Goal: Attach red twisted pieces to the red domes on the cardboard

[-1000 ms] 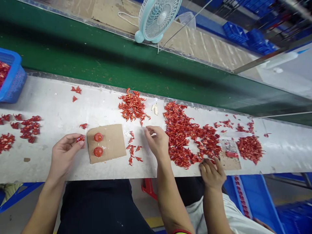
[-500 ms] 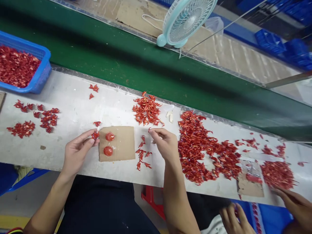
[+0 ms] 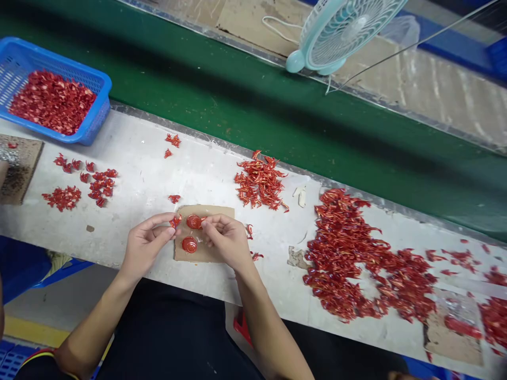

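Note:
My left hand (image 3: 147, 243) pinches a small red plastic piece (image 3: 176, 220) at the left edge of a cardboard square (image 3: 216, 212). On the cardboard sit two round red discs with a shiny, wet-looking top, an upper disc (image 3: 194, 221) and a lower disc (image 3: 189, 244). My right hand (image 3: 226, 240) is closed with fingertips at the right side of the upper disc, holding a small red pointed piece (image 3: 203, 219) mostly hidden by the fingers. A few loose red pointed pieces (image 3: 256, 256) show just right of my right hand, partly covered by it.
Beyond the cardboard lies a pile of red pointed pieces (image 3: 261, 180); a larger heap (image 3: 340, 253) spreads rightward. Small red clusters (image 3: 102, 186) lie left. A blue basket (image 3: 92, 119) of red pieces stands back left. A light-blue fan (image 3: 348, 34) sits on the ledge.
My right hand has moved left from beside the loose pieces to the upper disc, carrying a small red piece. My left hand still holds its piece. The camera view has shifted left.

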{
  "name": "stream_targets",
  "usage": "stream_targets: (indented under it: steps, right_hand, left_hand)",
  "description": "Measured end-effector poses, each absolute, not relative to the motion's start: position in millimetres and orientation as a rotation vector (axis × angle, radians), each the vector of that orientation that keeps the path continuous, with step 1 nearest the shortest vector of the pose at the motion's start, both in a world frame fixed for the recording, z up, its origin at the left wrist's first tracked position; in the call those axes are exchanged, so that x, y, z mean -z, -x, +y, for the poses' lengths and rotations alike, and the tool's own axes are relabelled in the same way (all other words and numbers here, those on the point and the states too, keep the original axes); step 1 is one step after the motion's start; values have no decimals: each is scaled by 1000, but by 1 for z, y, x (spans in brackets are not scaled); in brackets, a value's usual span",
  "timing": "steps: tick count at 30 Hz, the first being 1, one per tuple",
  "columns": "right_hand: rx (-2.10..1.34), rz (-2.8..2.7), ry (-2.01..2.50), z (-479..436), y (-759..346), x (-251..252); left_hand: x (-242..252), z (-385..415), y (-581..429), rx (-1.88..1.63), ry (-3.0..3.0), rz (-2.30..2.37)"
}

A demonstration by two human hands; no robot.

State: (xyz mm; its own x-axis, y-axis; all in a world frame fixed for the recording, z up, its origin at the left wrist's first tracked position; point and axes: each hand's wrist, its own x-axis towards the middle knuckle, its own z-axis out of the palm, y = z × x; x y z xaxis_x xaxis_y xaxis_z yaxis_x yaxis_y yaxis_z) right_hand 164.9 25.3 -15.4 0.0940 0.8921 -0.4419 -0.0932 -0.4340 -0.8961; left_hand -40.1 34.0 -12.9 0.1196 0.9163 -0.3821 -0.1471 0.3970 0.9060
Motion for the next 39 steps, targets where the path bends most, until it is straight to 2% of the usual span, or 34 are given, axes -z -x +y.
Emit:
stream_targets:
  steps: [13, 21, 30, 39]
  right_hand:
    - [-1545, -723, 1451, 25, -164, 19]
    - [-1660, -632, 1312, 14, -161, 0]
    - [-1542, -787, 1329, 11, -152, -3]
    - [-1278, -828, 1397, 3, -138, -4]
  left_hand:
    - [9, 31, 33, -916, -806, 1168]
    - [11, 27, 21, -896, -790, 1073]
    - [6, 25, 19, -889, -794, 1096]
    - [4, 25, 18, -904, -801, 1100]
